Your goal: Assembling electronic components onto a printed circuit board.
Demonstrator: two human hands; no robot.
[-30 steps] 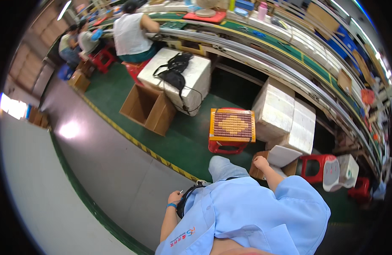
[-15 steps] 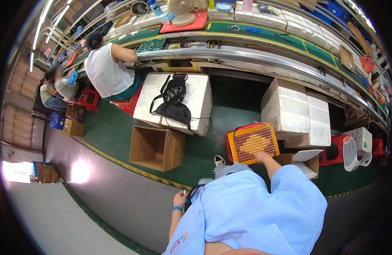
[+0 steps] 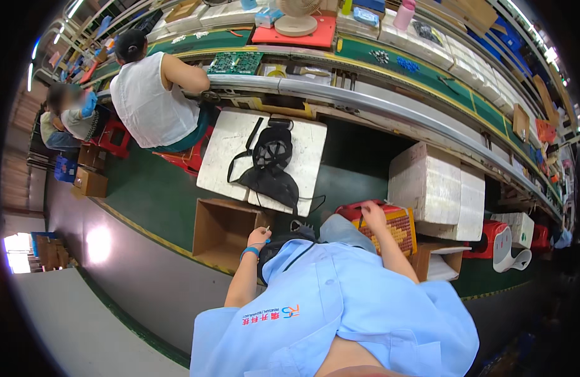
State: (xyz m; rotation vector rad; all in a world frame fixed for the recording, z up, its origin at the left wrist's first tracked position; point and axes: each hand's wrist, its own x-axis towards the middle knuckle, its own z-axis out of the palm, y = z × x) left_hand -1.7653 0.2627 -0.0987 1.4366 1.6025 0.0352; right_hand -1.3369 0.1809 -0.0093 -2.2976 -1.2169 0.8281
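Low in front of me, my left hand [image 3: 259, 237] is closed in a pinch, with a small pale thing at its fingertips, too small to name. A blue band circles that wrist. My right hand [image 3: 374, 215] curls over the upper edge of a red plastic stool [image 3: 347, 211], beside my leg. A yellow and reddish-brown beaded seat mat [image 3: 400, 232] covers the stool's visible face, and my forearm hides part of it. The stool looks tilted.
An open cardboard box [image 3: 224, 232] stands left of my legs. Past it, a black bag [image 3: 274, 154] lies on a white foam block [image 3: 217, 163]. White foam boxes [image 3: 425, 188] stand right. A seated co-worker [image 3: 155, 97] faces the green conveyor line [image 3: 340, 50].
My right hand has gone from the mat's near edge to the stool's upper edge, and the stool has tipped. My left hand has moved forward and slightly left, and my body has shifted.
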